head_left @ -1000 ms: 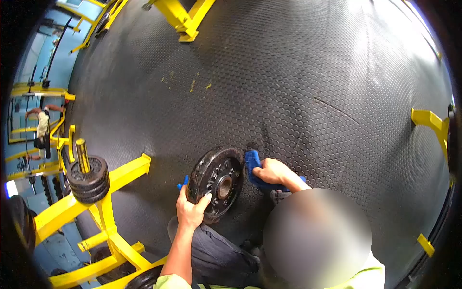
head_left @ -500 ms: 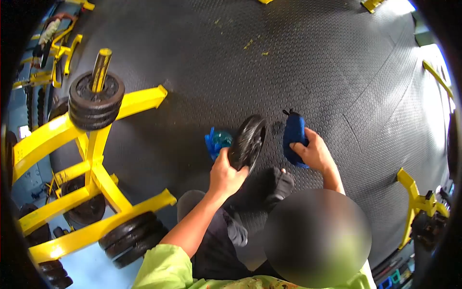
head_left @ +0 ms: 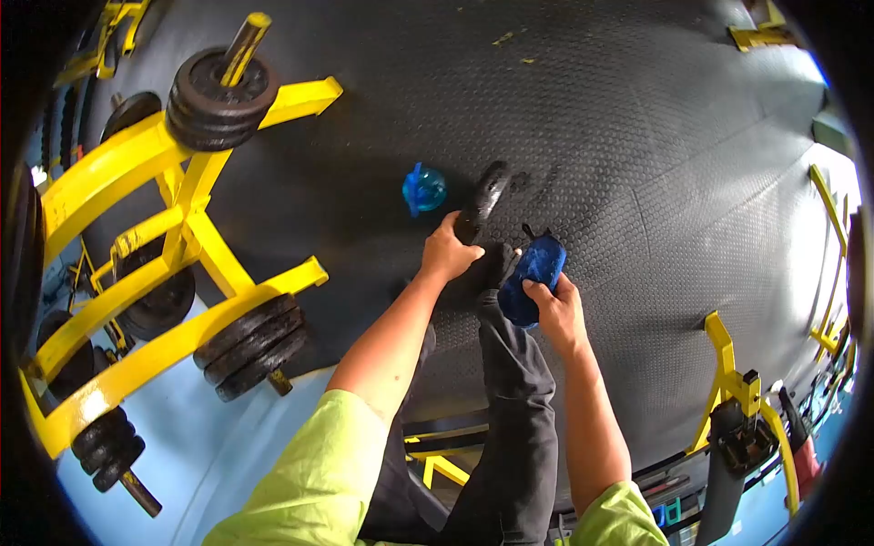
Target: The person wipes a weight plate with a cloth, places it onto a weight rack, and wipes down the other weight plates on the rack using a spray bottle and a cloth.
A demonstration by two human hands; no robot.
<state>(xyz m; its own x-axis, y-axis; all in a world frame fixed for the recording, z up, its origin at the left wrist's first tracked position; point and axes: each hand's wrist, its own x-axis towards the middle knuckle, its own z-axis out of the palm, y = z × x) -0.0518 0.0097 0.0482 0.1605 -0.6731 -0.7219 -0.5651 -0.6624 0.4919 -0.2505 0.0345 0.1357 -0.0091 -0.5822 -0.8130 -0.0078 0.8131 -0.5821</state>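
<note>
My left hand (head_left: 451,252) is closed on the near edge of a black weight plate (head_left: 489,193), which is seen nearly edge-on. Whether the plate touches the floor I cannot tell. In my right hand (head_left: 562,314) is a soft blue cloth (head_left: 537,273), bundled up, with a small black loop at its far end. My thumb lies across the cloth, and the cloth is apart from the plate. Just left of the plate, a clear teal bottle (head_left: 431,189) with a blue strip stands on the floor.
A yellow plate rack (head_left: 137,359) fills the left side, with stacked black plates (head_left: 221,98) on its upper peg and more plates (head_left: 250,346) lower down. Black textured rubber matting (head_left: 628,118) covers the floor. Yellow gym equipment (head_left: 724,364) stands at the right.
The plate has moved away from me, turning more edge-on. My right hand has drawn the cloth left and slightly nearer. The camera view has shifted too.
</note>
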